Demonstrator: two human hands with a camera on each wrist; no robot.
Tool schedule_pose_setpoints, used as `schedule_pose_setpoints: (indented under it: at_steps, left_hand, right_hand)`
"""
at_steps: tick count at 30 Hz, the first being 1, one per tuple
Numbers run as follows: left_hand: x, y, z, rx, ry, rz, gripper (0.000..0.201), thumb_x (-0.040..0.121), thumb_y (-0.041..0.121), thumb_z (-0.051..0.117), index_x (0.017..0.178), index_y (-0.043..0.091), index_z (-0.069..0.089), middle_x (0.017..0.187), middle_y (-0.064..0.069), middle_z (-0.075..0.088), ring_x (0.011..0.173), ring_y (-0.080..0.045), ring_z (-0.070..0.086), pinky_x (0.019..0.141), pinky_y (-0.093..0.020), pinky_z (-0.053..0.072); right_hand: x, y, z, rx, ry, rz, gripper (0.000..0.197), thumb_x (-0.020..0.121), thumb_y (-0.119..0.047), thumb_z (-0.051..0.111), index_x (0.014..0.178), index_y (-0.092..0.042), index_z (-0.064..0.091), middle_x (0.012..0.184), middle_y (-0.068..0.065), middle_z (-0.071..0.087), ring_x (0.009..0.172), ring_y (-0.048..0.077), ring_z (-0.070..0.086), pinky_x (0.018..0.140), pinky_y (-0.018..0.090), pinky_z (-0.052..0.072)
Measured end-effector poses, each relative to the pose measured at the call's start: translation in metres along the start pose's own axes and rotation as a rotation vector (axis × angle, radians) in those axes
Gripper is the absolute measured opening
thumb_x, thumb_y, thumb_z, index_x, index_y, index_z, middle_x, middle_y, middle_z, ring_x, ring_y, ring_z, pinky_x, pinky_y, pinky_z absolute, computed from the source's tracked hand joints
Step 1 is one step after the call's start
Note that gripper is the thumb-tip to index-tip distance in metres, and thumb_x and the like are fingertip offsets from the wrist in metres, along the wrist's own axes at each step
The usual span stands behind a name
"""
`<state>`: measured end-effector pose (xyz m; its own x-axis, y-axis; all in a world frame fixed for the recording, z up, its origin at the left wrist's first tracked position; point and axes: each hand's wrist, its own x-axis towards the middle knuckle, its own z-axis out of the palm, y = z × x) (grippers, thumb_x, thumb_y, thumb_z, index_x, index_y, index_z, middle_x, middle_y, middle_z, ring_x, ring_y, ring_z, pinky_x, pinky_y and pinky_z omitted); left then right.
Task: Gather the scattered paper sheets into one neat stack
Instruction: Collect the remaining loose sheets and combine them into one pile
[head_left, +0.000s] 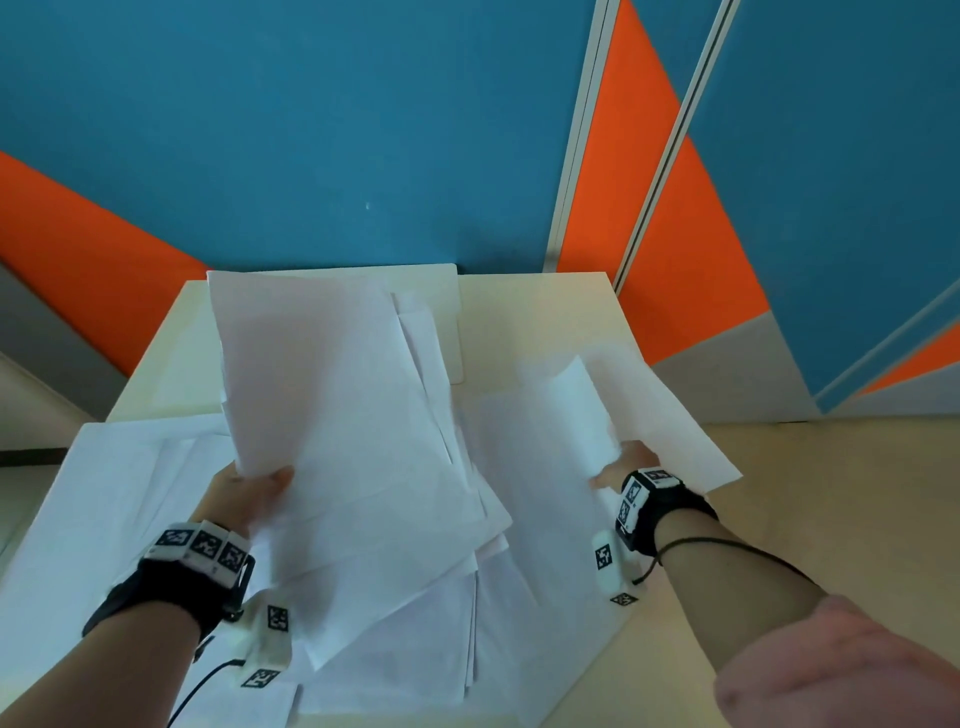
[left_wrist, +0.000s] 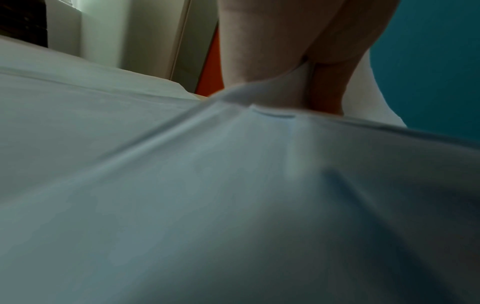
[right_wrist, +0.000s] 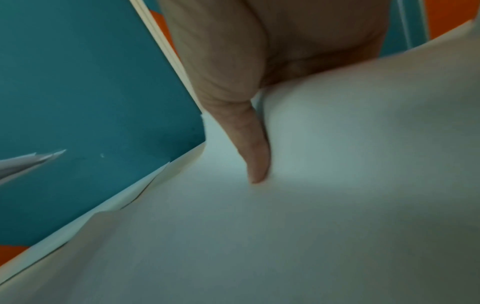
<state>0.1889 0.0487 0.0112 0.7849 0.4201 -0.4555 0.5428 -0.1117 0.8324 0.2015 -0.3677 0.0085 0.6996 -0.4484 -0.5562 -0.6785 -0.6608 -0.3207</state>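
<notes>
Left hand (head_left: 244, 496) grip is closed on a bundle of sheets (head_left: 332, 395), thumb on top at the bundle's near-left corner; the bundle fans up and away from the grip toward the wall, tilted off the worktop (head_left: 540, 312). Left wrist view: thumb (left_wrist: 249, 51) presses down on the paper edge, paper fills everything below the grip, blurred. Right hand (head_left: 626, 462) grips a second batch of sheets (head_left: 550, 415) at its near edge; this batch spreads ahead of and to both sides of the grip, far-right corner hanging past the worktop edge. Right wrist view: thumb (right_wrist: 249, 144) lies flat on top of the paper, the other fingers are hidden under it, so pinch with thumb above; the paper bulges up just right of the thumb. Between the two grips the bundles nearly meet, the left bundle's right edge just beside the right batch. More loose sheets (head_left: 395, 639) lie flat on the worktop below and nearer than both grips, overlapping at mixed angles; another spread of flat sheets (head_left: 104, 483) sits left of the left grip, reaching the near-left worktop edge. A pale board (head_left: 441, 291) lies on the worktop behind the left bundle, mostly covered by it. Blue and orange wall (head_left: 311, 130) behind the worktop.
</notes>
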Motion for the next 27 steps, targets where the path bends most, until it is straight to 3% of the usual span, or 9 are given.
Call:
schedule_pose_setpoints:
  at_steps: [4, 8, 12, 14, 15, 18, 20, 23, 27]
  left_hand:
    - [-0.001, 0.0, 0.003, -0.015, 0.002, 0.001, 0.018, 0.085, 0.007, 0.061, 0.101, 0.003, 0.055, 0.08, -0.013, 0.058, 0.072, -0.03, 0.053, 0.075, -0.041, 0.044]
    - [-0.004, 0.004, 0.009, -0.033, 0.012, 0.005, 0.02, 0.085, 0.006, 0.061, 0.104, 0.005, 0.054, 0.074, -0.01, 0.056, 0.062, -0.026, 0.052, 0.06, -0.033, 0.045]
    - [-0.009, 0.008, 0.013, -0.004, 0.019, 0.009, 0.02, 0.085, 0.009, 0.061, 0.103, 0.005, 0.054, 0.082, -0.015, 0.059, 0.063, -0.026, 0.052, 0.047, -0.026, 0.049]
    - [-0.012, 0.009, 0.015, 0.007, 0.015, 0.011, 0.017, 0.086, 0.009, 0.061, 0.101, 0.004, 0.053, 0.079, -0.014, 0.057, 0.062, -0.025, 0.051, 0.035, -0.018, 0.047]
    - [-0.013, 0.01, 0.016, 0.005, 0.013, 0.014, 0.017, 0.086, 0.01, 0.06, 0.101, 0.003, 0.053, 0.077, -0.012, 0.056, 0.062, -0.025, 0.051, 0.035, -0.019, 0.047]
    - [-0.015, 0.012, 0.02, 0.015, 0.023, 0.011, 0.02, 0.086, 0.011, 0.061, 0.104, 0.004, 0.055, 0.076, -0.011, 0.056, 0.065, -0.025, 0.052, 0.053, -0.028, 0.046]
    - [-0.015, 0.013, 0.024, 0.003, 0.016, 0.004, 0.019, 0.086, 0.009, 0.06, 0.104, 0.003, 0.055, 0.074, -0.009, 0.056, 0.063, -0.024, 0.051, 0.047, -0.026, 0.048]
    - [-0.013, 0.014, 0.028, -0.022, 0.007, -0.003, 0.016, 0.087, 0.006, 0.059, 0.102, 0.003, 0.054, 0.072, -0.009, 0.055, 0.06, -0.024, 0.05, 0.033, -0.016, 0.045]
    - [-0.011, 0.016, 0.033, -0.025, 0.018, -0.01, 0.018, 0.087, 0.006, 0.06, 0.104, 0.005, 0.054, 0.071, -0.008, 0.054, 0.06, -0.022, 0.05, 0.042, -0.023, 0.048]
  right_hand:
    - [0.002, -0.003, -0.008, 0.016, 0.03, -0.027, 0.067, 0.079, -0.015, 0.07, 0.136, 0.002, 0.04, 0.138, 0.018, 0.05, 0.125, 0.033, 0.05, 0.099, 0.035, 0.042]
    - [0.008, -0.001, -0.022, 0.052, 0.045, -0.051, 0.045, 0.079, -0.013, 0.07, 0.118, 0.006, 0.056, 0.123, 0.022, 0.061, 0.112, 0.034, 0.058, 0.089, 0.035, 0.046]
    - [0.019, 0.009, -0.041, 0.112, 0.102, -0.067, 0.039, 0.077, -0.005, 0.07, 0.113, 0.004, 0.06, 0.119, 0.021, 0.064, 0.108, 0.034, 0.061, 0.084, 0.033, 0.046]
    - [0.023, 0.014, -0.051, 0.106, 0.13, -0.037, 0.031, 0.079, -0.004, 0.066, 0.109, 0.007, 0.062, 0.116, 0.023, 0.065, 0.105, 0.035, 0.061, 0.079, 0.032, 0.046]
    - [0.026, 0.016, -0.055, 0.107, 0.143, -0.021, 0.03, 0.08, -0.004, 0.064, 0.108, 0.008, 0.061, 0.116, 0.023, 0.064, 0.106, 0.036, 0.061, 0.08, 0.033, 0.046]
    - [0.033, 0.021, -0.06, 0.084, 0.15, 0.035, 0.039, 0.078, -0.008, 0.068, 0.114, 0.007, 0.059, 0.119, 0.021, 0.063, 0.109, 0.034, 0.06, 0.085, 0.033, 0.047]
    - [0.039, 0.023, -0.059, 0.055, 0.115, 0.069, 0.043, 0.077, -0.013, 0.071, 0.114, 0.004, 0.059, 0.12, 0.019, 0.063, 0.108, 0.033, 0.06, 0.084, 0.033, 0.048]
    - [0.043, 0.025, -0.055, 0.026, 0.067, 0.078, 0.059, 0.076, -0.021, 0.073, 0.125, 0.001, 0.05, 0.13, 0.018, 0.055, 0.119, 0.034, 0.053, 0.094, 0.037, 0.044]
    - [0.052, 0.027, -0.052, 0.004, 0.1, 0.052, 0.075, 0.064, -0.027, 0.081, 0.127, -0.002, 0.05, 0.137, 0.016, 0.045, 0.123, 0.035, 0.048, 0.102, 0.042, 0.043]
